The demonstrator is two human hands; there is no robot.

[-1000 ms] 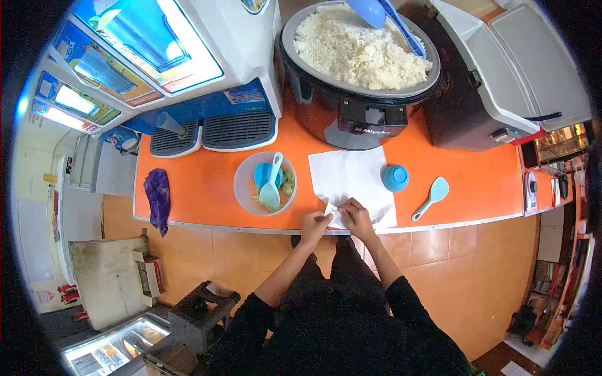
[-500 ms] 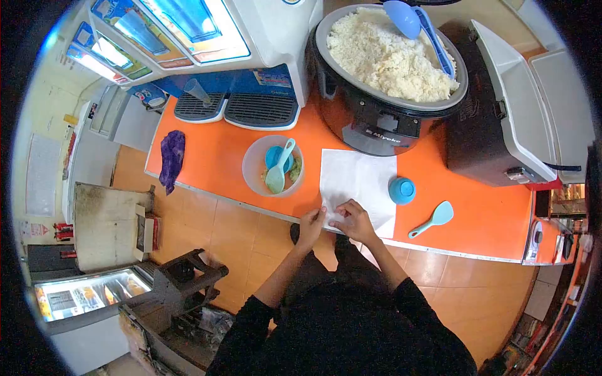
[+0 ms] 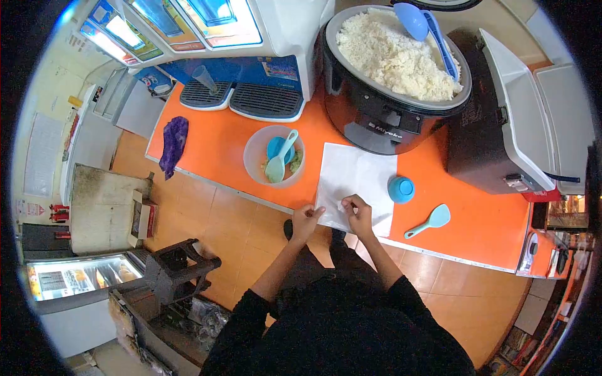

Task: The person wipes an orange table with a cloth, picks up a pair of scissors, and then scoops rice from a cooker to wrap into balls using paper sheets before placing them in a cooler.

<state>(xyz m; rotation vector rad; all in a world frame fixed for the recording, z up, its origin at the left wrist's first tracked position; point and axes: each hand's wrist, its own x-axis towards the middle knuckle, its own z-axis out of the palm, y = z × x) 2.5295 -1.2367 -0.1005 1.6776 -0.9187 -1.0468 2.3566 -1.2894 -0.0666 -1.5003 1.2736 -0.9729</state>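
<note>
A white sheet of paper [image 3: 359, 172] lies on the orange table, its near edge at the table's front. My left hand [image 3: 306, 222] pinches the sheet's near left corner between thumb and fingers. Over the near part of the sheet, my right hand [image 3: 357, 217] has its thumb and fingertips closed together; a small whitish bit shows there, too small to name. Right of the paper stand a blue cup [image 3: 401, 189] and a light-teal rice paddle [image 3: 429, 222] lying flat. Left of it, a clear tub [image 3: 255, 169] holds a blue cup, a teal paddle and some green food.
Behind the paper stands a black rice cooker [image 3: 370, 119] full of rice [image 3: 395, 59], with a blue scoop on top. A black cooler box [image 3: 480, 138] is open at right. A drink dispenser [image 3: 266, 100] and purple cloth [image 3: 174, 147] are at left; a dark stool [image 3: 182, 269] stands below.
My right hand has risen slightly and shifted right, away from my left hand. The left hand stays at the paper's corner. The whole view has shifted a little.
</note>
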